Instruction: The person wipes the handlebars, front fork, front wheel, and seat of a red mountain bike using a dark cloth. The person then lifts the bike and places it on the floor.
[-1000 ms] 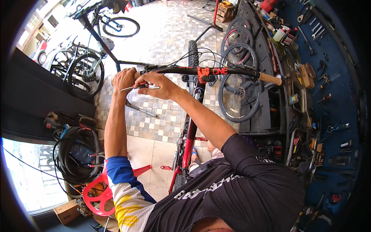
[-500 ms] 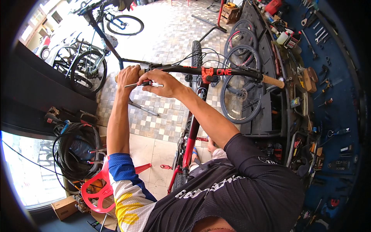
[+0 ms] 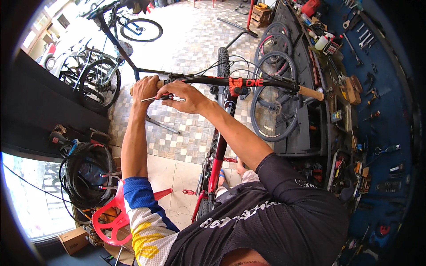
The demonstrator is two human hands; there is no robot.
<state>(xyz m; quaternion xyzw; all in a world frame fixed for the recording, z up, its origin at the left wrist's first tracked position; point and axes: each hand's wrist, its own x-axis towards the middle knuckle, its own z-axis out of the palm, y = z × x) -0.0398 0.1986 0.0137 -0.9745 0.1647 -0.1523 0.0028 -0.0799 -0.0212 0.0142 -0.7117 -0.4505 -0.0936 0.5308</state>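
Note:
My left hand (image 3: pixel 145 90) is closed around the left grip of a black handlebar (image 3: pixel 204 80), hiding most of that grip. Beside it, my right hand (image 3: pixel 190 96) holds a slim red, black and silver hand tool (image 3: pixel 166 97) in a pinch. Its thin tip points left, across my left wrist; its exact kind is too small to make out. The bar has a red stem clamp (image 3: pixel 235 84) in the middle and a tan grip (image 3: pixel 311 93) at the right end. Below runs the dark and red bike frame (image 3: pixel 220 153), with cables curving ahead of the bar.
A red plastic chair (image 3: pixel 108 221) and coiled tires (image 3: pixel 86 175) are at the left. Wheels (image 3: pixel 274 95) lean against a dark workbench (image 3: pixel 310 119) on the right, below a blue tool wall (image 3: pixel 381 128). A dark stand post (image 3: pixel 117 44) rises ahead; other bikes (image 3: pixel 100 84) stand beyond.
The view has shifted slightly, so the scene sits a little further left. Both hands stay at the left grip, and the tool remains in my right hand with barely any change in angle.

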